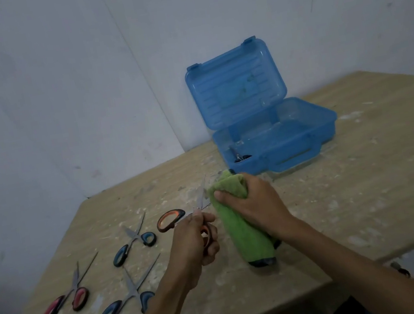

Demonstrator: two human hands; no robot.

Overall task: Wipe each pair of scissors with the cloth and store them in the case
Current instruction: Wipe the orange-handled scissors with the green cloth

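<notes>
1. Nearest the camera, two pairs lie flat on the dust-flecked desk [371, 183]: the large blue-handled scissors [121, 307], blades parted and pointing away, and to their left the red-handled scissors [65, 303], also splayed open.
2. Just beyond, the left hand [198, 238] holds the orange-handled scissors [170, 220] above the desk. Its fingers curl round one handle while the other loop juts out to the left. The blades are spread, one rising up and away, the other angled toward the cloth.
3. Beside it, the right hand [252, 201] clutches the green cloth [243, 230], with the thumb pressed on the front and the fingers wrapped round the upper end. The cloth is bunched into a thick roll whose lower end, edged in a dark colour, rests on the desk. One blade reaches the cloth's left edge; whether it sits inside a fold cannot be told.
4. Left of the hands, the small blue-handled scissors [132, 243] lie open on the desk, apart from the other pairs.
5. Farther back stands the blue translucent case [327, 121], its lid raised upright. One pair of dark-handled scissors [238, 155] lies in its front left corner.
6. A pale wall [50, 87] closes the scene behind the desk.
</notes>
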